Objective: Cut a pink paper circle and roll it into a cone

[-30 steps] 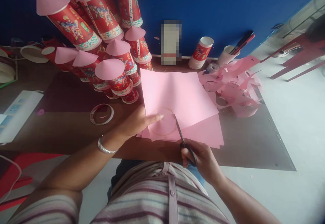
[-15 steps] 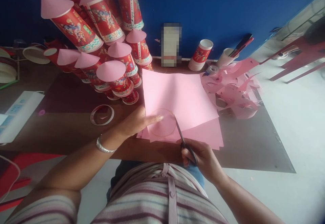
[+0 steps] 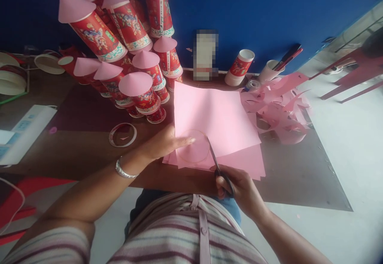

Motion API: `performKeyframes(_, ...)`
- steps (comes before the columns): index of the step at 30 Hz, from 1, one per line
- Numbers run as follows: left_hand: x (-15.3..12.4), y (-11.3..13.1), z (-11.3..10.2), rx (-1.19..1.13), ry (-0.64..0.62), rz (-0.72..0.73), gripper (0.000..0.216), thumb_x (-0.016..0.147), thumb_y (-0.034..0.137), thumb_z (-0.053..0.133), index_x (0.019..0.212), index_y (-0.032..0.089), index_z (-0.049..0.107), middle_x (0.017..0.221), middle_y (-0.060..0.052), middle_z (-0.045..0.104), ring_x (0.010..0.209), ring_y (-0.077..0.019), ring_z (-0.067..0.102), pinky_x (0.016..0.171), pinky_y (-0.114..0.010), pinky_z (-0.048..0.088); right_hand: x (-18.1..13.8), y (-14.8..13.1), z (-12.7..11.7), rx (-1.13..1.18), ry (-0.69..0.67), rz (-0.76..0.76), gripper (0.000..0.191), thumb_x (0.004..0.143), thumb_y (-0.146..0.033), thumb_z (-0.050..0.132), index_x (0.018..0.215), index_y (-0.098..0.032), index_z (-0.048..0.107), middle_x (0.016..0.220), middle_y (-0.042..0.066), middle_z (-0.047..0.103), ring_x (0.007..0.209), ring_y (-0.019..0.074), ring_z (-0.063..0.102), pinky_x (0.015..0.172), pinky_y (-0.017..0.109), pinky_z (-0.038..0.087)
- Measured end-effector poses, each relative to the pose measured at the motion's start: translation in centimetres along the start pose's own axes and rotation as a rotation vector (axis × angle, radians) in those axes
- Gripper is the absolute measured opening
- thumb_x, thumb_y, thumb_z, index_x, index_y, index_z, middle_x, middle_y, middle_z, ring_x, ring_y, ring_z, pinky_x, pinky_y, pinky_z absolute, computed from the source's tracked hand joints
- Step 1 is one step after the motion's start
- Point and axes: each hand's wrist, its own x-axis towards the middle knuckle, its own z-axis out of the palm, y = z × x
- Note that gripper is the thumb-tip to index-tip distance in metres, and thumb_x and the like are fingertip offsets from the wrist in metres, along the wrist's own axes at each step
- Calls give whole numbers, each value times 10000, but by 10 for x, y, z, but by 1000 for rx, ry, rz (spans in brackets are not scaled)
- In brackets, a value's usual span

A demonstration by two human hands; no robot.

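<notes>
A stack of pink paper sheets [image 3: 218, 116] lies on the brown table [image 3: 80, 152], with a circle [image 3: 194, 149] drawn near the top sheet's front corner. My left hand [image 3: 163, 142] presses flat on that corner, fingers pointing right across the circle. My right hand [image 3: 236, 188] grips black-handled scissors [image 3: 220, 168], and the blades reach into the paper along the circle's right edge. A silver bracelet [image 3: 124, 170] sits on my left wrist.
Red printed paper cups with pink cone lids [image 3: 134, 68] are piled at the back left. Pink paper offcuts [image 3: 278, 104] heap at the right, by a cup stack [image 3: 241, 67] and a pen cup [image 3: 267, 70]. A cut cup ring [image 3: 122, 134] and a white power strip [image 3: 24, 132] lie left.
The view has shifted a little, so everything sits slightly further right. Both hands and the scissors keep nearly the same place on the paper.
</notes>
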Motion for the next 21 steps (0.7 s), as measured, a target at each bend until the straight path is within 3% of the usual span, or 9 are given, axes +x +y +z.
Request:
performKeyframes(8, 2, 4, -4, 9, -35, 40, 694, 926, 474, 794, 1528, 182, 612, 1544, -121, 660, 1499, -315, 568, 1363, -477, 317, 3, 1, -5, 29, -14, 29, 465, 882, -626, 805, 947, -171, 736, 651, -18, 584, 543, 98, 522, 510, 229, 502)
performKeyframes(12, 3, 2, -6, 30, -61, 15, 670, 914, 503, 801, 1478, 168, 661, 1441, -126, 730, 1446, -330, 611, 1354, -488, 331, 4, 1, -5, 59, -26, 60, 492, 882, -632, 810, 1032, -166, 755, 682, -18, 582, 578, 101, 549, 526, 220, 500)
performKeyframes(15, 3, 2, -7, 47, -65, 8, 657, 914, 519, 798, 1456, 169, 678, 1409, -124, 747, 1439, -330, 615, 1342, -483, 355, 4, 1, -4, 56, -25, 67, 491, 888, -639, 802, 983, -161, 746, 677, -19, 574, 577, 99, 543, 531, 221, 502)
performKeyframes(21, 5, 7, -8, 50, -92, 35, 686, 916, 493, 797, 1513, 200, 626, 1531, -126, 670, 1497, -319, 567, 1337, -481, 364, 3, -4, -5, -6, -49, 43, 514, 888, -670, 786, 870, -164, 700, 625, -24, 560, 537, 93, 502, 510, 226, 476)
